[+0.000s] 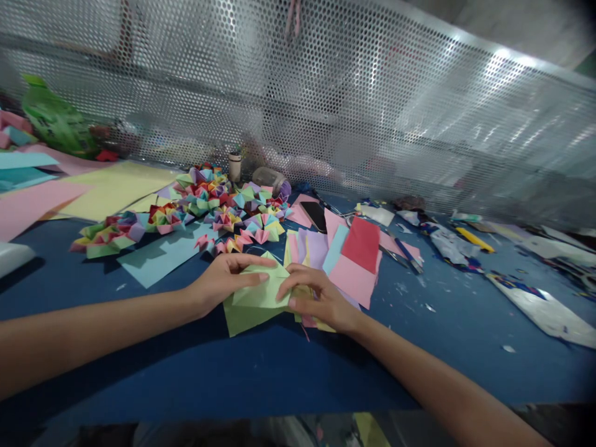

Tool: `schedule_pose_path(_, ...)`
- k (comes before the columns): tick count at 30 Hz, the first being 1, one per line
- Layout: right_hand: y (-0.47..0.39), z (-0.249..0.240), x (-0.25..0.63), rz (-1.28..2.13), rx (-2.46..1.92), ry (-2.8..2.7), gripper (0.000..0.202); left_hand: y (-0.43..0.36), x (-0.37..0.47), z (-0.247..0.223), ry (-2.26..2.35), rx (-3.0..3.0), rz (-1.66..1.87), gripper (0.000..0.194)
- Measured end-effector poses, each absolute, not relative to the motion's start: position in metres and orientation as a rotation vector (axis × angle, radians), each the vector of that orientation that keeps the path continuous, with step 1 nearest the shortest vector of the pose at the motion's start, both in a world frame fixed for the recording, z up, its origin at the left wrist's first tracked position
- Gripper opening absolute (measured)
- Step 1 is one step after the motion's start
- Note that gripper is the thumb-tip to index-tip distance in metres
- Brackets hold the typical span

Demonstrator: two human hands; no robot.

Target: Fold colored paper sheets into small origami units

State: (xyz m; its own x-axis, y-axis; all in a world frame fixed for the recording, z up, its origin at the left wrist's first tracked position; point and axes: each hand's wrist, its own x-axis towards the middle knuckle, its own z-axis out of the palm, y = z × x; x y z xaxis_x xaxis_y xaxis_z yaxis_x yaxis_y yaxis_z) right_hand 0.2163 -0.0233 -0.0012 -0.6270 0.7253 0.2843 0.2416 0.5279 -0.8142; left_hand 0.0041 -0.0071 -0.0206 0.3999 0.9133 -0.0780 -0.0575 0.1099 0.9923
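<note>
A light green sheet of paper (pixel 254 316), partly folded over itself, is held just above the blue table. My left hand (pixel 230 279) pinches its upper left part between thumb and fingers. At the right edge, my right hand (pixel 321 298) grips the same paper with bent fingers. Just beyond the hands lie loose coloured sheets, among them a red sheet (pixel 361 243), a pink sheet (pixel 356 279) and a purple sheet (pixel 315 248). Folded paper pieces (pixel 223 217) in many colours are heaped behind my left hand.
A black phone (pixel 314 216) lies behind the sheets. Large coloured papers (pixel 125 186) and a green bag (pixel 56 118) are at the left. Pens (pixel 408 253), a yellow marker (pixel 475 239) and plastic packets (pixel 451 245) lie to the right. A perforated metal panel (pixel 321 81) closes off the back.
</note>
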Motion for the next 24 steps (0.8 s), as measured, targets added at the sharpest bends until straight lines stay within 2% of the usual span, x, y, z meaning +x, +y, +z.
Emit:
schedule_pose_path(7, -0.026, -0.01, 0.208, 1.019, -0.943, -1.961, 0.014, -0.008, 0.006, -0.021, 0.832, 1.354, 0.874, 0.036)
schedule_pose_path(14, -0.027, -0.011, 0.205, 1.045, -0.995, -1.83, 0.031, -0.008, 0.006, -0.023, 0.795, 1.4, 0.847, 0.041)
schedule_pose_path(24, -0.026, -0.013, 0.205, 1.063, -0.968, -1.799, 0.027, -0.013, 0.005, -0.017, 0.926, 1.43, 0.859, 0.032)
